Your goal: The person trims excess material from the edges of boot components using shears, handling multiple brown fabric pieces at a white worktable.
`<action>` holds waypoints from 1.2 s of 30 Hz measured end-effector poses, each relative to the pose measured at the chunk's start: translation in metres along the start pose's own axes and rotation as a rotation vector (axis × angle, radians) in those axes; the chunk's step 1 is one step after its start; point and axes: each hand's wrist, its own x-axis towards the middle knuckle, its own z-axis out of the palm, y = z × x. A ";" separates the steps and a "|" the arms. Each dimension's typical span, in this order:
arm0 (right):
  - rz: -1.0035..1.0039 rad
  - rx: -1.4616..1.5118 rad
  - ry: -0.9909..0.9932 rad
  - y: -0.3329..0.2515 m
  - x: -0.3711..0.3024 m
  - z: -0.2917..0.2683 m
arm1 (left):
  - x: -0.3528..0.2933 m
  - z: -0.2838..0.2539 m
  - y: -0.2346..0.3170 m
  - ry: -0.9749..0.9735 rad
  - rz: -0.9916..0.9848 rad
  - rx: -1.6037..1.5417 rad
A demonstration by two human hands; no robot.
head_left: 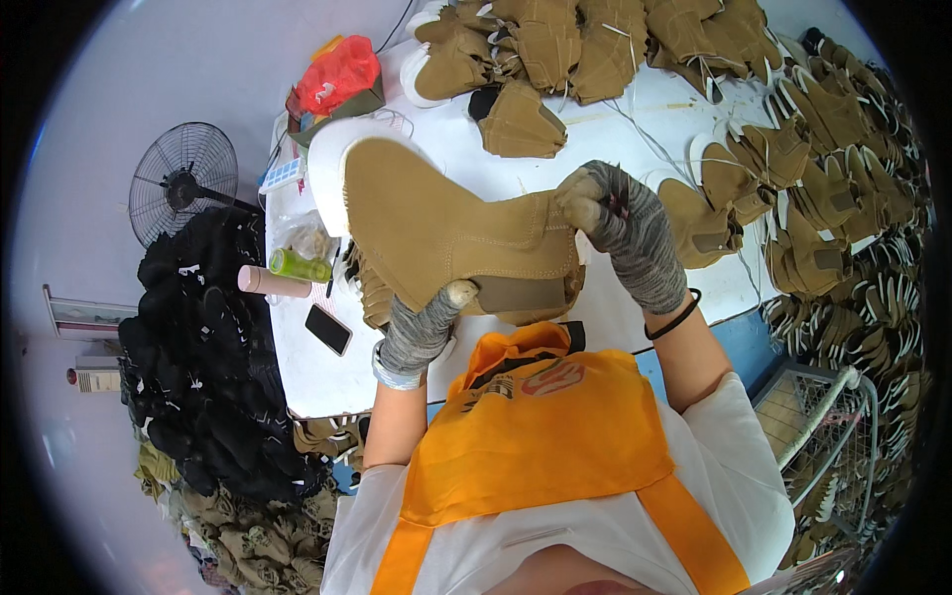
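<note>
A tan boot upper (426, 218) with stitched seams, a brown side panel and a white lining edge is held up over the table. My left hand (416, 335), in a grey fingerless glove, grips its lower edge with the thumb on the outer face. At the upper's right end, my right hand (627, 233), gloved alike, has its fingers closed on the shaft's edge. Something small and dark shows by the right fingers; I cannot make out what it is. More tan uppers (373, 296) lie stacked just behind the left hand.
Bundled tan uppers (540, 45) cover the white table's (297, 367) far side, with more at the right. A phone (328, 330), pink bottle (273, 282) and green bottle (299, 266) lie at left. Beyond are a fan (183, 183) and black pile (213, 357); a wire trolley (823, 426) stands near right.
</note>
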 end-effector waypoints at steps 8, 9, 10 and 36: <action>0.332 0.533 -0.042 -0.009 -0.001 0.008 | -0.006 -0.008 -0.047 0.061 0.032 0.148; 0.328 0.466 -0.043 -0.014 0.000 0.010 | -0.004 -0.006 -0.049 0.069 0.011 0.029; 0.273 0.352 -0.037 -0.019 0.001 0.015 | -0.003 -0.005 -0.050 0.079 -0.011 -0.090; 0.534 0.533 -0.195 0.002 -0.028 0.038 | 0.025 0.034 -0.009 0.320 -0.325 -1.471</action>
